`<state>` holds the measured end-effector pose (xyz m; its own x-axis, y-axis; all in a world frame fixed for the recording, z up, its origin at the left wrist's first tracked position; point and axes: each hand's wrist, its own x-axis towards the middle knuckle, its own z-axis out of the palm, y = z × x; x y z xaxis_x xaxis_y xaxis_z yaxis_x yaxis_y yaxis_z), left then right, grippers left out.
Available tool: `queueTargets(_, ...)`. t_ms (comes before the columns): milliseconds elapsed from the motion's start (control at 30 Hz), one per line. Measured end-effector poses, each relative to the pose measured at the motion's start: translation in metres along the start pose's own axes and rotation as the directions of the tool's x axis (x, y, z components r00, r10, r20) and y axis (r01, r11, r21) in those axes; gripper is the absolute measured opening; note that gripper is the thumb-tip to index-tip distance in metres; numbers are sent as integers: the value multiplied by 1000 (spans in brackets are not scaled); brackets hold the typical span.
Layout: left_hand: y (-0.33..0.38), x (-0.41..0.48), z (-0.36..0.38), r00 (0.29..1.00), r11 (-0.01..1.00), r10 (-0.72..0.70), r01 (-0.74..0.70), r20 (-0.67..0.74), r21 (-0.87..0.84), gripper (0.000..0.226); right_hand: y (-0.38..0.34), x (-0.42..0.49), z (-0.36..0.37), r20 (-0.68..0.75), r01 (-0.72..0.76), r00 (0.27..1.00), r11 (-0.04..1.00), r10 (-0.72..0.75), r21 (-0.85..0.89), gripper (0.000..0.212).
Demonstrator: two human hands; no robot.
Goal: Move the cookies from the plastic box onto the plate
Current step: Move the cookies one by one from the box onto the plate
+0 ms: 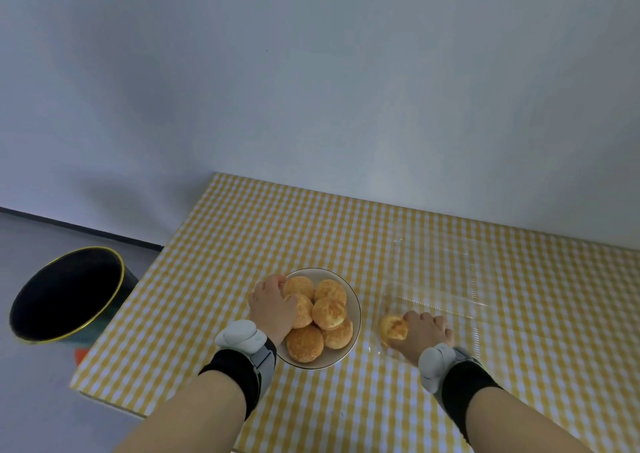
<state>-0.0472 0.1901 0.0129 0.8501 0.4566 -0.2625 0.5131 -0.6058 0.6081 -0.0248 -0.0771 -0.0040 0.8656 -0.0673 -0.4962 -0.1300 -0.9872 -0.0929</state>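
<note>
Six golden cookies [329, 310] fill the plate [355, 305]; one remains in the plastic box [436, 279].

Bare tablecloth [346, 230] beyond plate [356, 308], box [446, 279]

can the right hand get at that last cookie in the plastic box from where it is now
Probably yes. The right hand is already inside the open plastic box, fingers against the last cookie, and nothing lies between them.
</note>
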Motion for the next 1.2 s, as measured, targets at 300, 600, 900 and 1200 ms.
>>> queueTargets(300,-5,-4,-5,998,999,-16,14,-53,-51,42,-1,-9,-10,105,-97,992,950,68,297,54)
queueTargets(600,-6,1,-11,994,997,-13,4,-108,-83,39,-21,-4,-29,-78,-11,995,870,56,493,24)
queueTargets(900,-11,5,-20,993,989,-21,4,-114,-148,35,-123,-21,-27,-515,603,663,795,-543,-62,19)
queueTargets(1200,-21,6,-28,991,985,-63,42,-120,-168,37,-117,-26,9,-436,649,610,733,-662,-206,32)
